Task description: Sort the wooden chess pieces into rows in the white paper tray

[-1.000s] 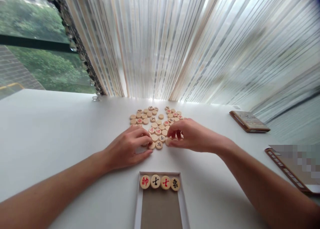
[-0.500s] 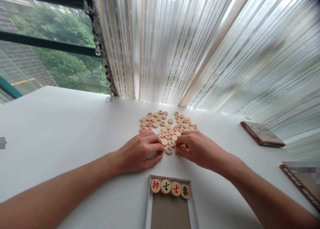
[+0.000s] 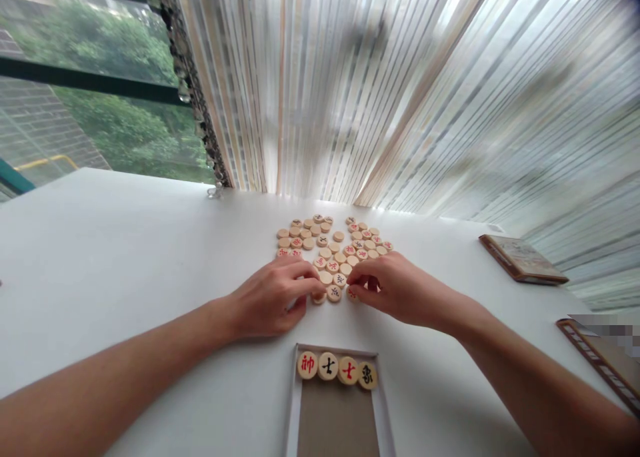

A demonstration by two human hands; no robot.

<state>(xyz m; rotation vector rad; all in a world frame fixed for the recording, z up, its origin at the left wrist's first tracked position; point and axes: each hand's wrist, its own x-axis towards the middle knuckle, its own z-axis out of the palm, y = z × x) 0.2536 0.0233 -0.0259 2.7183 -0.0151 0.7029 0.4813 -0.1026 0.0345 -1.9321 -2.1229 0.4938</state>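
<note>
Round wooden Chinese chess pieces [image 3: 339, 236] lie spread on the white table, some with red or black characters up, others blank side up. My left hand [image 3: 273, 294] is at the near left of the spread. Its index fingertip touches a blank piece [image 3: 319, 298], with the thumb apart from it. At the near right, the thumb and index finger of my right hand [image 3: 390, 287] close on a red-marked piece [image 3: 353, 294], partly covered by the fingers. Between the hands lies a black-marked piece [image 3: 334, 293]. My hands hide some other pieces.
A shallow box tray [image 3: 381, 404] sits nearest me, with a row of several pieces [image 3: 328, 366] along its far end. Two brown-edged flat boxes [image 3: 523, 260] [image 3: 600, 364] lie on the right. Behind the table [image 3: 125, 244] hang string curtains [image 3: 320, 97] beside a window.
My left thumb has drawn back from the blank piece, which now shows more. A red-marked piece has come into sight at my right fingertips. The whole view has shifted slightly.
</note>
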